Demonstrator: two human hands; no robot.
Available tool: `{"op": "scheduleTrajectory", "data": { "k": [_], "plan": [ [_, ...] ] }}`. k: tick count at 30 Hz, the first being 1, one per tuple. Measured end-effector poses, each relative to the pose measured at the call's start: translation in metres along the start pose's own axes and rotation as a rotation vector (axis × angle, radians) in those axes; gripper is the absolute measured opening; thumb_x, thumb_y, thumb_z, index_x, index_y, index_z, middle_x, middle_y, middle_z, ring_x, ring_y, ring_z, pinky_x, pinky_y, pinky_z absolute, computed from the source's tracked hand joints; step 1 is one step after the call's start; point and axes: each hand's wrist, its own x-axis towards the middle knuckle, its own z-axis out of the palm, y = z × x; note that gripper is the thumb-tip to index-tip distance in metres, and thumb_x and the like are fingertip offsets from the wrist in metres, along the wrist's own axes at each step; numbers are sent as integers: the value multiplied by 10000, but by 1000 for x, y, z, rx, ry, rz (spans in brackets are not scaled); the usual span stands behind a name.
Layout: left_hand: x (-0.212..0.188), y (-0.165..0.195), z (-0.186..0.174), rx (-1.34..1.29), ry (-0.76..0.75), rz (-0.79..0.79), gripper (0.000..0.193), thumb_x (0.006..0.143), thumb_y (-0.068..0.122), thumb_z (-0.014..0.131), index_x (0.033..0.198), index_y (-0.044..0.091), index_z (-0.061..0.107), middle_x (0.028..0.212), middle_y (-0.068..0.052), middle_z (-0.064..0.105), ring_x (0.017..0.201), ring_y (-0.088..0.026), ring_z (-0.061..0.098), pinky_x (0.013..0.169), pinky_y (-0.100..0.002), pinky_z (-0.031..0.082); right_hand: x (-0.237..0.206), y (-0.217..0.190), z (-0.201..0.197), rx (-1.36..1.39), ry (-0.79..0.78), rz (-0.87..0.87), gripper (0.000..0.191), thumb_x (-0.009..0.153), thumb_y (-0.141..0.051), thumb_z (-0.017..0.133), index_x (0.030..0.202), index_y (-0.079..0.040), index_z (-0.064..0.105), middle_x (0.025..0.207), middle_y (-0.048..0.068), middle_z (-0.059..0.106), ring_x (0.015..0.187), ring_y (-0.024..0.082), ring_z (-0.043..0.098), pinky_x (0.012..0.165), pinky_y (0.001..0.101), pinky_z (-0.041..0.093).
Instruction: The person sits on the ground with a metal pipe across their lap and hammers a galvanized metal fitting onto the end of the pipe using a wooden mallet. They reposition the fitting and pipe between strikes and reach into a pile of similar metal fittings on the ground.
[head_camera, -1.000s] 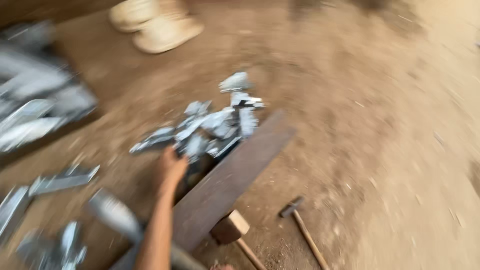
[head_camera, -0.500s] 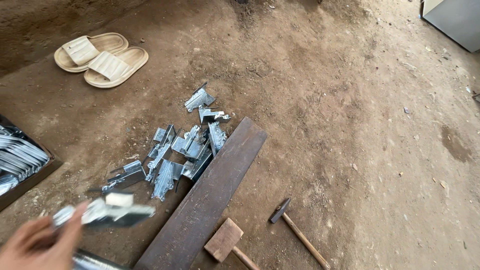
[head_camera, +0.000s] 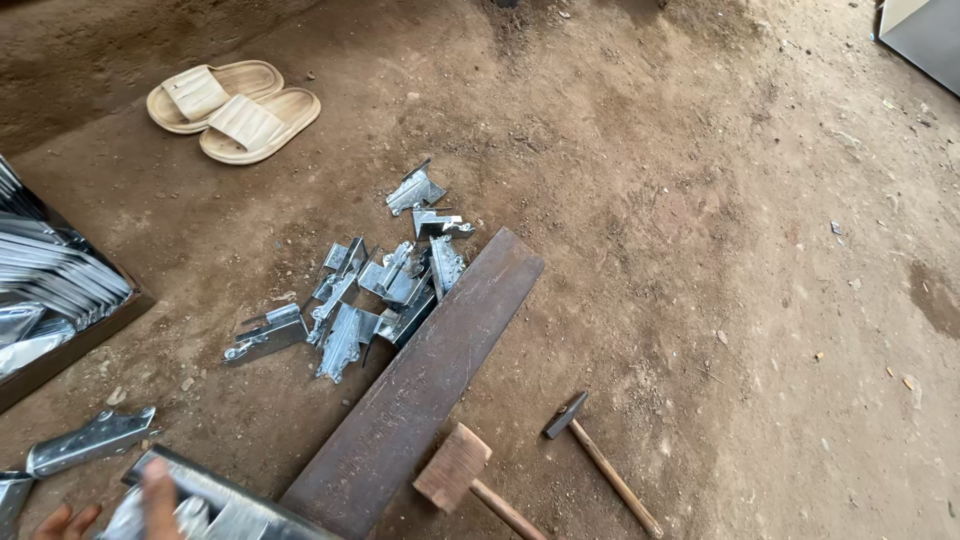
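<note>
Only the thumb and fingertips of my left hand (head_camera: 140, 505) show at the bottom left edge, closed on shiny folded metal pieces (head_camera: 215, 505) held low over the dirt floor. A pile of several small galvanised metal brackets (head_camera: 380, 290) lies on the ground ahead, against the left side of a long rusty flat steel bar (head_camera: 420, 390). Another loose bracket (head_camera: 90, 440) lies just left of my hand. My right hand is out of view.
A wooden mallet (head_camera: 455, 470) and a small hammer (head_camera: 600, 460) lie right of the bar's near end. A dark tray of metal strips (head_camera: 50, 290) sits at the left edge. A pair of beige slippers (head_camera: 235, 110) lies far left, and a grey box corner (head_camera: 925, 35) sits top right.
My left hand has drawn back from the bracket pile to the bottom left corner, carrying metal pieces. The view has swung right and steadied.
</note>
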Motion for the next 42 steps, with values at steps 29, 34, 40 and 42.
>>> {"op": "scheduleTrajectory", "data": {
  "k": [29, 34, 40, 42],
  "plan": [
    [-72, -20, -49, -536, 163, -326, 578, 1067, 439, 345, 1068, -18, 698, 790, -319, 680, 797, -534, 664, 695, -627, 483, -31, -144, -87, 56, 406, -329, 335, 997, -337, 509, 1044, -21, 609, 593, 112, 639, 472, 240, 640, 396, 371, 501],
    [-68, -16, -58, -541, 167, -321, 573, 1059, 443, 351, 1141, -8, 694, 816, -327, 684, 824, -530, 674, 713, -622, 505, -43, -106, -34, 216, 537, -384, 409, 991, -390, 510, 1195, -41, 573, 891, 183, 585, 796, 331, 562, 671, 442, 436],
    [-62, -23, -56, -468, 97, -383, 542, 1073, 419, 359, 1103, 2, 703, 850, -331, 684, 855, -554, 638, 754, -648, 466, -32, -74, 54, -154, 218, 165, 724, 968, -559, 529, 1420, 3, 465, 1435, 279, 449, 1355, 452, 393, 1129, 543, 308],
    [-64, -25, -52, -494, 194, -293, 525, 1076, 408, 362, 1111, 1, 693, 880, -329, 685, 865, -548, 643, 747, -639, 479, -25, -66, 65, -428, 148, -76, 589, 1029, -509, 412, 1391, -50, 485, 1425, 285, 466, 1343, 456, 440, 1127, 556, 342]
  ]
}}
